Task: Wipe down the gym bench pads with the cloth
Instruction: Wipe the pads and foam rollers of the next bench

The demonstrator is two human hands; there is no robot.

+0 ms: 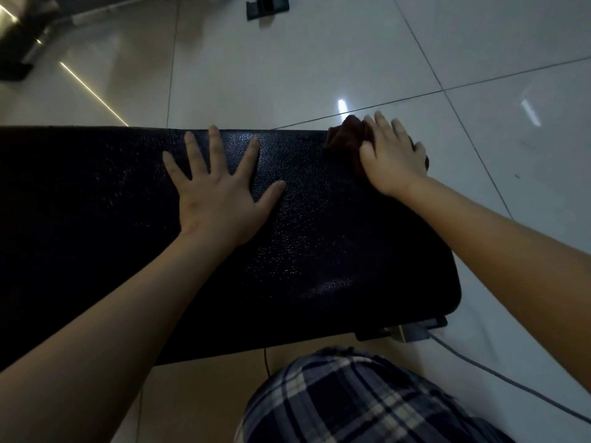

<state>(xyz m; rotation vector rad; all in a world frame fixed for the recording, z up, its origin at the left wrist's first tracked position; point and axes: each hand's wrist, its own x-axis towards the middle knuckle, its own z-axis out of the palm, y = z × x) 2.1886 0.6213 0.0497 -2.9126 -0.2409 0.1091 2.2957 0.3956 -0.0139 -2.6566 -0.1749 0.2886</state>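
Pressing cloth (347,139) at pad (319,251) far-right edge.

Dim, bluish indoor light. Overhead lamps glare as white streaks on the glossy pale floor tiles (319,59). The black pebbled-leather bench pad (96,203) swallows detail in shadow. The right hand (393,155) is smeared by blur, and wide-angle distortion bends the edges.
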